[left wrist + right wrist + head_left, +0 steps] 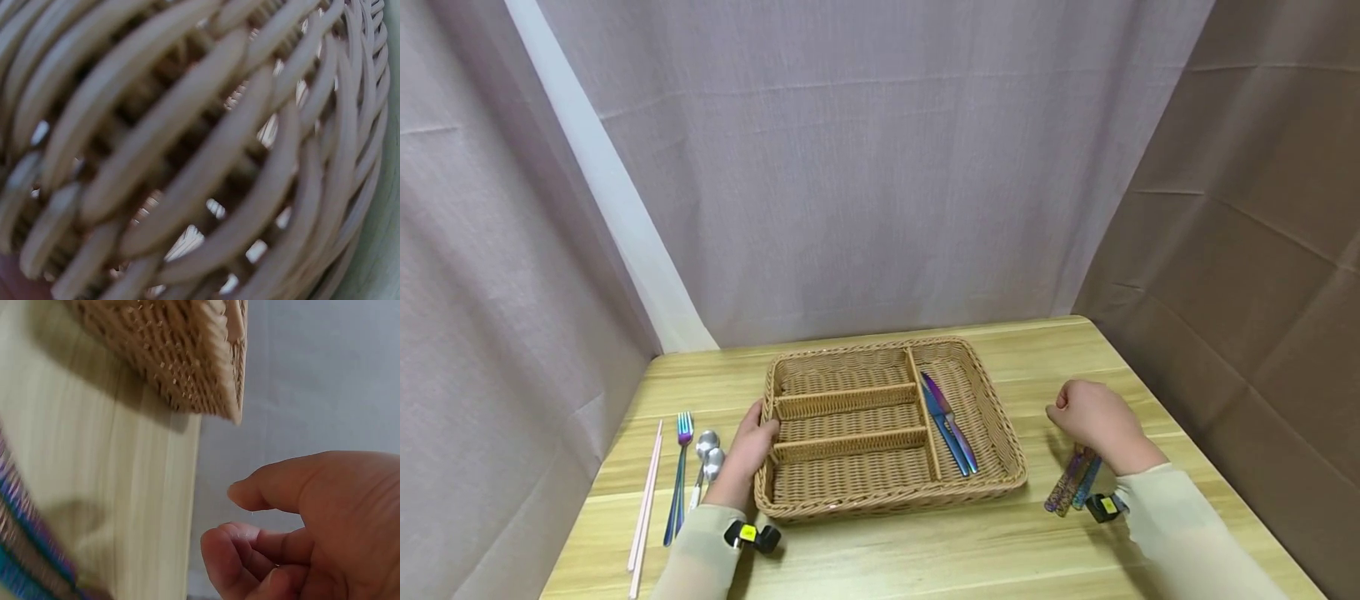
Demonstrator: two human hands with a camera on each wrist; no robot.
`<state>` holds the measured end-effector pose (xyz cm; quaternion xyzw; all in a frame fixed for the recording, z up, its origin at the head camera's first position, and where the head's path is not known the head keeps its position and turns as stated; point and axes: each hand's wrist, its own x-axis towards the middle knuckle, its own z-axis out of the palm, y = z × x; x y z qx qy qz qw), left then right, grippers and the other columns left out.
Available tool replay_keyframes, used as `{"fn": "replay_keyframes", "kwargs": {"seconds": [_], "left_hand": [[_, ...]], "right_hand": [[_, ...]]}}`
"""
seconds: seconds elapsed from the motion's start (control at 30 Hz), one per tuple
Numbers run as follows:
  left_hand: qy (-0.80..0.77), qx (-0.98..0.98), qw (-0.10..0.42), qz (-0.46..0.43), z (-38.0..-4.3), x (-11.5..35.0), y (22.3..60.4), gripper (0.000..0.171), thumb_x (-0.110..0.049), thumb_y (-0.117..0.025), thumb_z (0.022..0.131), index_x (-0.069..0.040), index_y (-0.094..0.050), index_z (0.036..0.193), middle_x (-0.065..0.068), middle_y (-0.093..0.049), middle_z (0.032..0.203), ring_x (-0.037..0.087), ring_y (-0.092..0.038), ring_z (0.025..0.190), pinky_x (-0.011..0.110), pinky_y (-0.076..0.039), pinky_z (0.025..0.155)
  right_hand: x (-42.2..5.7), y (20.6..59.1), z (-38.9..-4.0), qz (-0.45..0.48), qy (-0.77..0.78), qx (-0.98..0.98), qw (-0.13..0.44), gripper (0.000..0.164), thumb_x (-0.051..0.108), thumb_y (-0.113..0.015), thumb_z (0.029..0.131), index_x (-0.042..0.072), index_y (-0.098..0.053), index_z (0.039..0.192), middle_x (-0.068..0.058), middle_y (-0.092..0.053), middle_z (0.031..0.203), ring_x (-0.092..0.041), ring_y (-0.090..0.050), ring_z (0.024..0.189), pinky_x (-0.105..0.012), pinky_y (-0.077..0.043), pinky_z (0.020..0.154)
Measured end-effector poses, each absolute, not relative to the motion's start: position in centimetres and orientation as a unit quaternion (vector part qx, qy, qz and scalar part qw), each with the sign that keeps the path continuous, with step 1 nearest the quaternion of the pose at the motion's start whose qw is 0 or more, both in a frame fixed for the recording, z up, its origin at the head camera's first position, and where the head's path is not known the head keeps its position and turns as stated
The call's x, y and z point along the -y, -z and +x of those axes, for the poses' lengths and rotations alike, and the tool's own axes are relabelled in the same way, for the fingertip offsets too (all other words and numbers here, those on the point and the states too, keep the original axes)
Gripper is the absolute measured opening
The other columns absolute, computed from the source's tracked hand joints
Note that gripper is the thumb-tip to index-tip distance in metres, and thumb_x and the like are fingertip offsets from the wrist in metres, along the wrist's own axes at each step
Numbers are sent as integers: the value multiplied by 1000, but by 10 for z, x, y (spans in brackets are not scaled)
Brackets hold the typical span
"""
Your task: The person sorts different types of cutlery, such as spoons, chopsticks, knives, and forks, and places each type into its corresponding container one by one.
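A wicker cutlery basket (887, 503) with several compartments stands mid-table. Two iridescent knives (956, 442) lie in its right compartment. My left hand (747, 450) grips the basket's left rim, thumb over the edge. Close up, the left wrist view shows the woven wall (181, 137) and hardly any of the hand. To the right, my right hand (1096, 421) hovers over slim speckled, multicoloured pieces (1064, 490), partly hidden beneath it. In the right wrist view the fingers of that hand (312, 528) are loosely curled, the thumb apart, nothing between them.
On the table's left side lie pink chopsticks (646, 500), iridescent forks (683, 442) and silver spoons (707, 446), the spoons partly behind the left arm. Curtains (880, 183) hang behind the table and along both sides.
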<state>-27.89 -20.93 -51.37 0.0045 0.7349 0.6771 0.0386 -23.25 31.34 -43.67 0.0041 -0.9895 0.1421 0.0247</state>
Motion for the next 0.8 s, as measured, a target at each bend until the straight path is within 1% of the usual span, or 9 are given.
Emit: {"fn": "replay_keyframes", "kwargs": {"seconds": [0.03, 0.13, 0.23, 0.33, 0.43, 0.53, 0.6, 0.7, 0.8], "left_hand": [[-676, -735, 39, 6, -276, 208, 509, 61, 4, -44, 90, 5, -28, 149, 33, -41, 143, 43, -40, 125, 51, -31, 107], [-670, -741, 37, 10, -269, 206, 498, 62, 5, -44, 89, 6, -28, 148, 35, -42, 142, 45, -40, 125, 51, -32, 107], [-670, -742, 34, 12, -271, 207, 502, 62, 4, -44, 89, 6, -28, 149, 34, -43, 141, 44, -42, 124, 52, -33, 107], [-671, -741, 28, 10, -280, 209, 517, 62, 4, -44, 90, 4, -28, 150, 33, -44, 141, 42, -43, 123, 52, -33, 107], [-668, -744, 19, 7, -285, 211, 528, 60, 2, -44, 91, 1, -30, 149, 30, -45, 142, 40, -44, 123, 52, -32, 107], [-659, -752, 13, 7, -286, 211, 530, 61, 0, -45, 90, 0, -31, 149, 29, -45, 142, 38, -44, 122, 53, -32, 108], [-656, -755, 13, 6, -286, 211, 529, 61, 0, -45, 89, 0, -32, 149, 28, -46, 142, 38, -45, 122, 53, -32, 108], [-659, -752, 18, 3, -287, 211, 528, 62, 0, -45, 89, -1, -31, 150, 28, -45, 143, 39, -44, 122, 53, -32, 108], [-665, -746, 29, 0, -288, 213, 528, 63, 2, -44, 89, 1, -29, 151, 30, -43, 144, 40, -43, 124, 53, -31, 109]], "right_hand": [[-317, 437, -230, 2, -143, 989, 22, 38, 27, -55, 90, 19, -36, 58, 5, -27, 52, -14, -29, 44, -33, -28, 45], [-328, 439, -224, -1, -136, 990, 23, 40, 26, -53, 90, 21, -34, 55, 7, -25, 50, -14, -23, 45, -32, -25, 45], [-337, 441, -216, -8, -136, 990, 22, 42, 24, -55, 88, 21, -34, 52, 8, -25, 49, -12, -22, 45, -31, -24, 43], [-343, 445, -205, -13, -138, 990, 16, 45, 26, -58, 88, 21, -35, 49, 9, -25, 49, -11, -24, 45, -30, -23, 43], [-349, 452, -196, -18, -133, 991, -5, 49, 35, -61, 89, 22, -37, 48, 9, -29, 47, -11, -28, 44, -29, -25, 43], [-354, 458, -190, -22, -128, 991, -22, 53, 46, -61, 90, 22, -39, 48, 9, -32, 46, -11, -31, 43, -29, -28, 42], [-356, 462, -186, -24, -131, 991, -29, 55, 50, -60, 90, 22, -40, 48, 9, -34, 45, -11, -32, 42, -29, -29, 41], [-355, 469, -183, -21, -140, 990, -29, 56, 51, -60, 90, 21, -41, 47, 8, -37, 43, -12, -35, 40, -29, -32, 40], [-351, 475, -182, -19, -148, 988, -34, 56, 51, -62, 89, 21, -41, 46, 9, -37, 42, -11, -34, 40, -30, -32, 39]]}}
